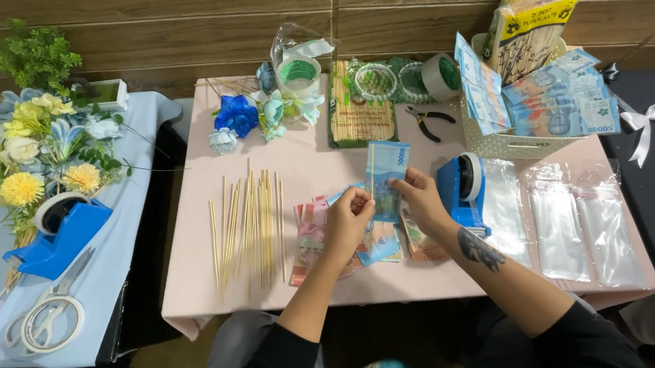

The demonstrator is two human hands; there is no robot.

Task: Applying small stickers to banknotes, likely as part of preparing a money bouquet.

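- Blue banknote [386,171] held upright above the middle of the pink tabletop [192,298], pinched along its lower part between both hands.
- Probably very light, thin and limp; likely to crease or tear if pulled hard, so best taken by the edges, lightly, as here.
- Thin wooden skewer [373,172] seemingly lying against the note's left edge; too thin to tell whether attached.
- Left hand [350,216] with fingers [359,202] closed narrow on the note's lower left corner.
- Right hand [421,198] with fingers closed on the lower right edge, thumb on top.
- Just beneath the hands, more banknotes [312,231], pink and blue, spread flat on the tabletop.
- Just right of the right hand, a blue tape dispenser [463,185]; further right, clear plastic sleeves [558,227] laid side by side.
- Left of the hands, a loose row of bamboo skewers [250,226].
- Far side: blue and white paper flowers [242,116], tape rolls [440,75], small pliers [427,119] and a white basket [496,144] full of banknotes.
- On the separate table far left, a flower bouquet [32,156] and scissors [46,310].
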